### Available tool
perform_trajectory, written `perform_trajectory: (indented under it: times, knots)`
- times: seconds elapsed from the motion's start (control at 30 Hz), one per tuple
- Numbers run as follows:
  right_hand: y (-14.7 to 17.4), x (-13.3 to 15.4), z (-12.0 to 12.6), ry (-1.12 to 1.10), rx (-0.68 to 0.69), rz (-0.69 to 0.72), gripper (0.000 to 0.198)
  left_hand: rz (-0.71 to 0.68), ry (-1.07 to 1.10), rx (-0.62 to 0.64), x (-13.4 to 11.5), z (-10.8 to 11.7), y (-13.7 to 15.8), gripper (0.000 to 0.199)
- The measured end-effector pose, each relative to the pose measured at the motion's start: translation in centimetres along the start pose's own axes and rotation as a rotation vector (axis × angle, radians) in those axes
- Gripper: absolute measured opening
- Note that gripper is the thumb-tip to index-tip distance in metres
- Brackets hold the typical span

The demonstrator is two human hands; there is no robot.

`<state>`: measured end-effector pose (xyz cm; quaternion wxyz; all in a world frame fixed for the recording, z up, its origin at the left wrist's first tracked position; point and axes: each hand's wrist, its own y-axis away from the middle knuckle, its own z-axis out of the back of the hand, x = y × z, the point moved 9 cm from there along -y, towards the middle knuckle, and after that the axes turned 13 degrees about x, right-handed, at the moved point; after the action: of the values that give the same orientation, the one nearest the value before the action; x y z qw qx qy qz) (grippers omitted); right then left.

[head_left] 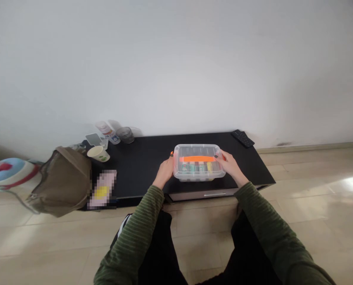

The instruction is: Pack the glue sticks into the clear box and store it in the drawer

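Note:
A clear plastic storage box (198, 169) with an orange handle on its lid is between my hands, over the front part of a black low cabinet (152, 158). Through its wall I see several small coloured items, too unclear to name. My left hand (165, 171) grips the box's left side, near an orange latch. On the right side, my right hand (230, 165) holds the box, its thumb by the end of the handle. The lid lies on the box. Whether the box rests on the cabinet or is slightly raised, I cannot tell.
Left on the cabinet are a paper cup (98, 154), a spray can (108, 133), a glass (125, 135), a small stand mirror (93, 139), a blurred-out packet (102, 190) and a brown bag (65, 180). A black remote or small keyboard (242, 138) lies at the back right, by the wall.

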<state>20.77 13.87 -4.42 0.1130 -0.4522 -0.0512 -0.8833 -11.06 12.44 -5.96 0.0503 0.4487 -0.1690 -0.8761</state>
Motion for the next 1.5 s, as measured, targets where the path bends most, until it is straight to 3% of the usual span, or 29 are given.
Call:
perform_trajectory:
  times: [0.13,0.3,0.5,0.57,0.67,0.77,0.83,0.93,1.03,1.17,1.33,1.43,1.5]
  knots:
    - [0.7,0.3,0.6,0.027,-0.091,-0.013,0.032,-0.001,0.011,-0.052,0.4,0.2,-0.3,0.059]
    - [1.8,-0.6,1.1,-0.124,-0.236,-0.042,0.046,-0.019,0.012,-0.056,0.4,0.1,-0.5,0.058]
    - [2.5,1.7,0.9,-0.411,-0.259,0.216,0.051,-0.147,-0.081,-0.064,-0.9,0.3,-0.5,0.033]
    - [3.0,2.0,2.3,-0.479,-0.323,0.278,0.057,-0.09,-0.007,-0.053,0.0,0.2,-0.6,0.048]
    - [4.5,0.8,6.7,-0.557,-0.531,0.327,0.068,0.034,0.147,-0.077,1.8,0.3,-0.5,0.068]
    - [6.3,-1.5,11.2,-0.554,-0.745,0.355,0.067,0.081,0.234,-0.127,2.6,1.0,-0.2,0.068]
    - [6.9,-2.6,12.7,-0.495,-0.775,0.354,0.06,0.101,0.275,-0.151,2.9,1.6,0.0,0.066]
    - [6.6,-3.1,12.5,-0.261,-0.649,0.324,0.043,0.107,0.361,-0.184,3.4,2.4,0.1,0.062]
    - [5.8,-2.4,9.8,0.155,-0.404,0.331,0.021,0.111,0.452,-0.2,4.0,2.7,0.2,0.059]
    - [5.3,-3.7,6.4,0.54,-0.109,0.326,0.024,0.138,0.492,-0.172,5.0,2.8,0.3,0.057]
    - [5.7,-8.7,7.0,0.695,-0.027,0.049,0.034,0.192,0.278,-0.155,5.9,4.0,1.0,0.047]
    - [5.7,-10.2,6.9,0.689,-0.006,-0.112,0.034,0.125,0.015,-0.335,4.8,6.4,2.3,0.033]
    - [5.3,-8.8,6.0,0.654,-0.014,-0.125,0.034,-0.007,-0.151,-0.498,2.9,7.7,3.4,0.025]
